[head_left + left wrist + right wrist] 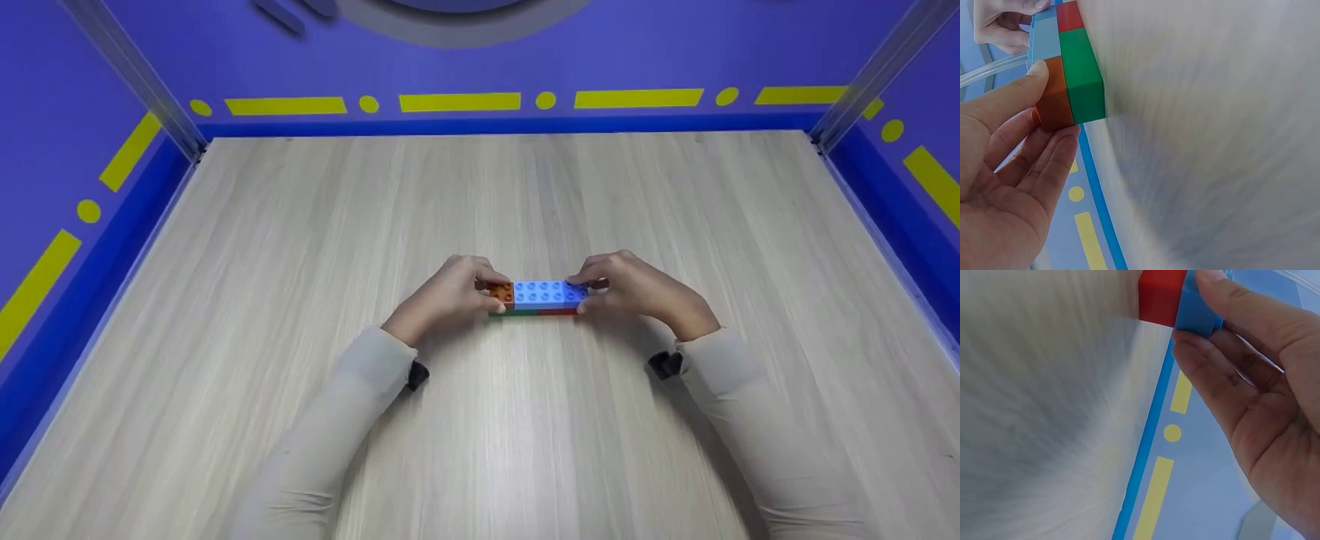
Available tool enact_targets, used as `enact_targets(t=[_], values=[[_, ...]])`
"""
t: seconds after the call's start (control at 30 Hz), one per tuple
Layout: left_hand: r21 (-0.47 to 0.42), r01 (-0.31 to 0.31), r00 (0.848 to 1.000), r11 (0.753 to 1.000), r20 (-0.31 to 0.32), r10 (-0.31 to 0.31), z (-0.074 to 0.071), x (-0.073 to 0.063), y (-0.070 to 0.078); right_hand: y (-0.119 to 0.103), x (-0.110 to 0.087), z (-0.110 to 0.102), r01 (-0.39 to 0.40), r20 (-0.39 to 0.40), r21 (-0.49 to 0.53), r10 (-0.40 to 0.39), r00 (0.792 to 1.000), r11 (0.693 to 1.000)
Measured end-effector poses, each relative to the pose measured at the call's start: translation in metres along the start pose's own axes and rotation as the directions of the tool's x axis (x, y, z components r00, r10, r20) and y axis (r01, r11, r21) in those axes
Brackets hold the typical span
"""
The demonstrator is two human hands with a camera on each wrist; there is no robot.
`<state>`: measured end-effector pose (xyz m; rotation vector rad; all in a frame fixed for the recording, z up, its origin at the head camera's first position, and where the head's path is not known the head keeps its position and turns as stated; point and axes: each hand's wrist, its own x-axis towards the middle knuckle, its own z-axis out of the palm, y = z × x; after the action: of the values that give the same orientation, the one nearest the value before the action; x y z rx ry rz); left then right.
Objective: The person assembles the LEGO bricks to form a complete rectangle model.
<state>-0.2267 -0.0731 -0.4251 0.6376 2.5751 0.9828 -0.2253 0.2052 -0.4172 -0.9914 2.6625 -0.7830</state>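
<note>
Two layers of toy building bricks lie in a row on the table. On top are an orange brick [502, 293] at the left, a light blue brick [538, 294] in the middle and a darker blue brick [1195, 309] at the right. Beneath them sit a green brick [1084, 79] and a red brick [1159, 297]. My left hand [448, 294] pinches the orange brick between thumb and fingers at its near and far sides. At the other end, my right hand [643, 287] grips the darker blue brick the same way. Fingertips partly cover both end bricks.
The pale wooden table [300, 225] runs out to blue walls [480, 67] with yellow dashes and dots at the back and both sides. Metal posts [142, 75] stand at the back corners. Dark wrist cameras [417, 374] sit beneath the sleeves.
</note>
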Motion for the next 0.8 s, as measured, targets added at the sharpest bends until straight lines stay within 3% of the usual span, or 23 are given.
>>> enact_targets(t=[0.6,0.8], values=[[-0.003,-0.039,0.999,0.999,-0.004,0.039,-0.0018,-0.0003,-0.0006,0.0013,-0.0004,-0.0053,0.006,0.033,-0.015,-0.006,0.999,1.0],[-0.001,-0.046,0.999,0.999,0.003,0.046,-0.0023,-0.0012,-0.0024,0.0053,-0.0001,-0.0048,0.003,0.049,0.03,-0.004,0.999,1.0]])
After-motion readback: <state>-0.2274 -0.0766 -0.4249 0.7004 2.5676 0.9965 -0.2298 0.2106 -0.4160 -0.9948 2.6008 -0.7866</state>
